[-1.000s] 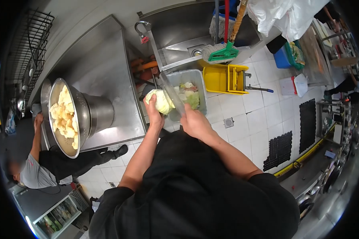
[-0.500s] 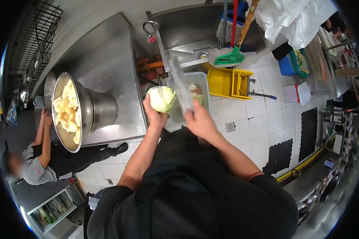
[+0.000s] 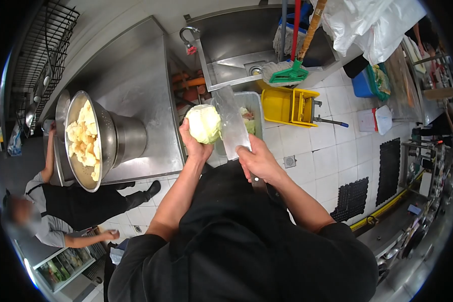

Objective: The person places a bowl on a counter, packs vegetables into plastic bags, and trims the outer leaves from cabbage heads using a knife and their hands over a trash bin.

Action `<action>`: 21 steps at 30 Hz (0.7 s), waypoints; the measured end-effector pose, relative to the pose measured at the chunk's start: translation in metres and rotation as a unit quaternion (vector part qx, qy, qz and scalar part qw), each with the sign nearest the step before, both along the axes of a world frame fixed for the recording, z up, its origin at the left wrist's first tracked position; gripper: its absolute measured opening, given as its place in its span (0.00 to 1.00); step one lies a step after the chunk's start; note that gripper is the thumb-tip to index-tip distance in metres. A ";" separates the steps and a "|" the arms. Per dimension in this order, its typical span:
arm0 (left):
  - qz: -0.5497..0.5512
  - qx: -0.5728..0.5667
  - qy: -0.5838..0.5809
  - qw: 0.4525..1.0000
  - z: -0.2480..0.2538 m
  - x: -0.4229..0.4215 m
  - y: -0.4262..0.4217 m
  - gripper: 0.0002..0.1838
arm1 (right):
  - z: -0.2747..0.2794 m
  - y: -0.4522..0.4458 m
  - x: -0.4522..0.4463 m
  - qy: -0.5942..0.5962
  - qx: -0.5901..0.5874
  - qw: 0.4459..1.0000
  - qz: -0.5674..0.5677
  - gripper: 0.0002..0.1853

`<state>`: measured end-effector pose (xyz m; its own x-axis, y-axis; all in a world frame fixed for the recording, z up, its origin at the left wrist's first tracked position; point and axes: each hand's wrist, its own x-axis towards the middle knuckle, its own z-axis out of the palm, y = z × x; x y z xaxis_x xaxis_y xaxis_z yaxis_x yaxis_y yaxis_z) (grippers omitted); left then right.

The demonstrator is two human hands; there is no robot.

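A pale green cabbage point(image 3: 203, 124) rests in my left hand point(image 3: 196, 146), whose fingers curl around its left and lower side. My right hand point(image 3: 258, 160) is closed on a cleaver point(image 3: 231, 118); its broad blade points up and away, beside the cabbage's right side. The end of the dark handle shows below my fingers. Whether the blade edge touches the cabbage I cannot tell. Under the blade stands a translucent grey bin point(image 3: 257, 108) with cabbage scraps point(image 3: 247, 118) inside, partly hidden by the cleaver.
At left, a steel colander point(image 3: 105, 126) of pale yellow pieces sits on a pot on the steel counter point(image 3: 136, 75). A sink point(image 3: 221, 70), mops point(image 3: 287, 73) and a yellow mop bucket point(image 3: 287, 103) stand ahead. A co-worker point(image 3: 50, 201) is at left.
The cleaver, blurred before, now shows sharply with its flat side visible, and my right hand has shifted slightly. The co-worker's arms have moved apart, one reaching toward me.
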<state>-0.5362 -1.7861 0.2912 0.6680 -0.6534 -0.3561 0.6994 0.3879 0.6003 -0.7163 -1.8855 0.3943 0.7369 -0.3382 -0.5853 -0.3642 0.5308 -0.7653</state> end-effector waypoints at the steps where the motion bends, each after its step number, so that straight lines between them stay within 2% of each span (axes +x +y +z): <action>1: -0.004 -0.003 -0.002 1.000 -0.002 -0.004 0.000 0.32 | -0.002 0.001 0.004 0.001 -0.002 1.000 0.000 0.10; 7: -0.002 0.012 -0.006 1.000 0.006 -0.020 -0.007 0.30 | -0.015 -0.003 0.024 -0.009 -0.031 0.999 -0.026 0.11; 10: -0.002 0.020 -0.016 1.000 -0.003 -0.015 -0.008 0.28 | -0.033 -0.009 0.021 -0.046 0.007 0.998 -0.033 0.10; 12: -0.003 0.035 -0.024 0.999 -0.020 -0.007 -0.005 0.26 | -0.040 -0.019 0.014 -0.043 0.090 0.994 -0.040 0.09; 13: 0.014 0.086 -0.088 0.992 -0.035 0.000 -0.003 0.26 | -0.047 -0.029 0.010 -0.068 0.167 0.983 -0.032 0.09; 14: 0.029 0.137 -0.150 0.979 -0.050 0.006 0.000 0.26 | -0.054 -0.033 0.008 -0.067 0.168 0.983 -0.030 0.09; 16: 0.047 0.174 -0.167 0.969 -0.041 0.010 0.000 0.25 | -0.069 -0.039 0.008 -0.062 0.215 0.973 -0.050 0.10; 17: 0.047 0.142 -0.095 0.984 -0.036 0.013 0.002 0.25 | -0.075 -0.041 0.011 -0.029 0.133 0.990 -0.039 0.14; 18: 0.048 0.109 -0.024 0.993 -0.027 0.016 0.003 0.25 | -0.087 -0.043 0.013 -0.032 0.131 0.990 -0.035 0.14; 19: 0.035 0.087 0.006 0.996 -0.029 0.024 0.009 0.28 | -0.105 -0.045 0.014 0.004 -0.004 1.000 0.019 0.12; 20: 0.041 0.087 0.004 0.995 -0.024 0.029 0.013 0.28 | -0.127 -0.047 0.015 0.039 -0.138 0.987 0.072 0.10; 21: 0.004 0.057 0.052 0.997 -0.015 0.031 0.018 0.30 | -0.162 -0.046 0.018 0.038 -0.137 0.987 0.079 0.10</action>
<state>-0.5052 -1.7684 0.2757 0.6288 -0.5996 -0.4951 0.7572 0.3273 0.5653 -0.6979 -1.9318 0.2321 0.7508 -0.3764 -0.5427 -0.4868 0.2400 -0.8399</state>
